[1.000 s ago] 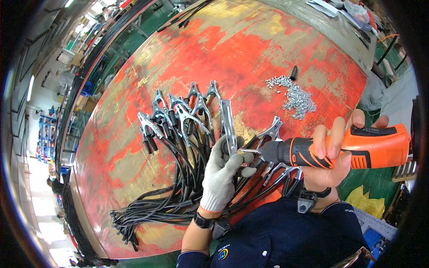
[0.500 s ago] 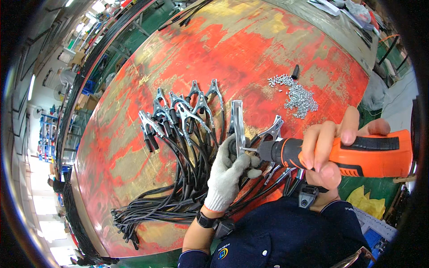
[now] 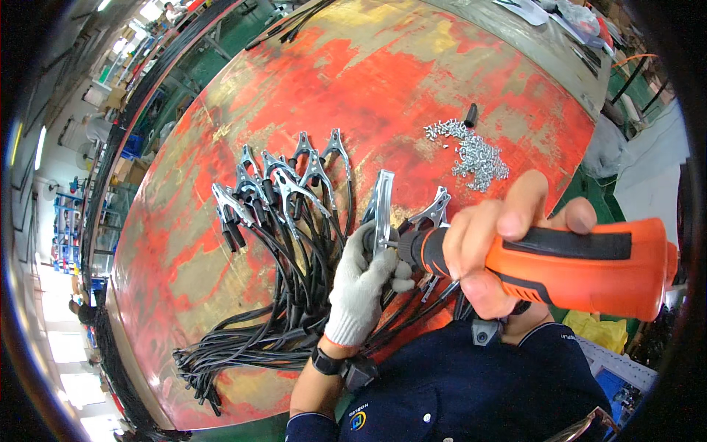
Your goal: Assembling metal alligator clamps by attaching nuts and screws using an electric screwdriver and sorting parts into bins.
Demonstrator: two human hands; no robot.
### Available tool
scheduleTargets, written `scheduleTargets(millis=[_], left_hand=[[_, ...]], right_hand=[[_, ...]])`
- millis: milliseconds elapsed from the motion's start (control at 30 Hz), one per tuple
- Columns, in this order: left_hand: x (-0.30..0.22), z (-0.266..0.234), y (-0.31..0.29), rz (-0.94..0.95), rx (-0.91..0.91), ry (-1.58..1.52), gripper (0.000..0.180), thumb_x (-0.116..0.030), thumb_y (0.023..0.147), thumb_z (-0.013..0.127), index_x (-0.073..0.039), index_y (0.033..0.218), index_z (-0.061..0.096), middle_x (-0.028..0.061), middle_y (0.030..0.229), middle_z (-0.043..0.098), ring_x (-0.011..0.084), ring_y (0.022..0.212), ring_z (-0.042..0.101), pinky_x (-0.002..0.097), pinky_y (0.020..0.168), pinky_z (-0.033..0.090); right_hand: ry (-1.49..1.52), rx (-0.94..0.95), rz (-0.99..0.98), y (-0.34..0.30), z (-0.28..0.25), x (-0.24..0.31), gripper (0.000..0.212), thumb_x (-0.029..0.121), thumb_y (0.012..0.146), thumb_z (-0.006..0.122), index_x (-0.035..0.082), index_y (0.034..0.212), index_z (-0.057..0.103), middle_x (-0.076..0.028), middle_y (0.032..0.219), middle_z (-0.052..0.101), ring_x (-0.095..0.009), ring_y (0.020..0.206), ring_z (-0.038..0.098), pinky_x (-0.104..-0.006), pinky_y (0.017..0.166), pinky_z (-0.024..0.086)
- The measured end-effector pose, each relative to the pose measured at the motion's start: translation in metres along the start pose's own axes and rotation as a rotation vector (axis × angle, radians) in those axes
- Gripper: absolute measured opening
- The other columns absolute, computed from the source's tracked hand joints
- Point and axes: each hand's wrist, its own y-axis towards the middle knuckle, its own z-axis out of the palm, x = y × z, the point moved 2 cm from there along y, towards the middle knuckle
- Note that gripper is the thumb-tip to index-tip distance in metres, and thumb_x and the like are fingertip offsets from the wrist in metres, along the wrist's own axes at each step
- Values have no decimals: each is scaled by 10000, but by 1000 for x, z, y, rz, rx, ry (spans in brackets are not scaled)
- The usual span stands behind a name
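Observation:
My left hand (image 3: pixel 358 287), in a white knit glove, is closed around a silver metal clamp (image 3: pixel 383 206) that stands nearly upright. Bare and wrapped around its body, my right hand (image 3: pixel 497 247) holds an orange and black power screwdriver (image 3: pixel 582 269). The tool lies almost level, its black chuck (image 3: pixel 417 249) pointing left. Its bit meets the clamp just beside my left thumb; the screw itself is too small to make out. Behind the chuck lies another silver clamp (image 3: pixel 434 208). To the left, several clamps (image 3: pixel 276 180) on black cables rest in a heap.
A pile of small silver screws (image 3: pixel 479 162) lies on the red, worn table (image 3: pixel 353 88), with a black sleeve (image 3: pixel 470 114) at its far edge. Bundled black cables (image 3: pixel 250 339) spread across the near left. More black cables (image 3: pixel 294 26) lie at the far edge.
The screwdriver has tilted, its rear end dropping slightly, and both hands sit a little further left in view. The whole scene has shifted left too. Both grips are kept.

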Motion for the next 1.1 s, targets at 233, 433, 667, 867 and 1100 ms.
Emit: scheduleTargets(millis=[233,433,667,867,1100], left_hand=[[-36,-13,-7,349,-468,1350,416,-203,878,586,-66,1255,471,119,756,645,266,631,650,375,563,507],[-39,-21,-30,708,-361,1317,469,-212,847,590,45,1232,518,185,803,657,324,597,629,384,548,505],[-39,-16,-29,940,-369,1319,356,-118,813,638,31,1131,584,201,833,654,318,578,625,378,535,500],[-46,-40,16,1053,-478,1779,453,-128,684,732,-115,1126,632,128,1081,590,330,983,567,458,835,466],[56,-16,39,892,293,1669,482,-364,663,752,-279,1124,641,58,1253,500,354,1155,445,525,1034,330]], right_hand=[[210,-294,-108,-12,-6,-2,628,-45,801,656,144,1336,385,-131,891,620,-203,700,607,-290,602,521],[265,-332,807,-60,17,-76,521,56,783,763,50,1204,456,-68,1013,656,-135,952,623,-296,827,513],[324,-601,806,-71,1,-81,568,-25,748,754,68,1230,467,-81,1028,642,-160,942,632,-332,846,521],[137,-861,623,-80,-68,-34,477,-22,710,759,69,1125,541,-60,954,644,-146,782,639,-322,696,550],[126,-819,447,-90,-95,-4,443,58,789,705,18,1174,489,-93,1041,613,-156,818,635,-281,643,546]])
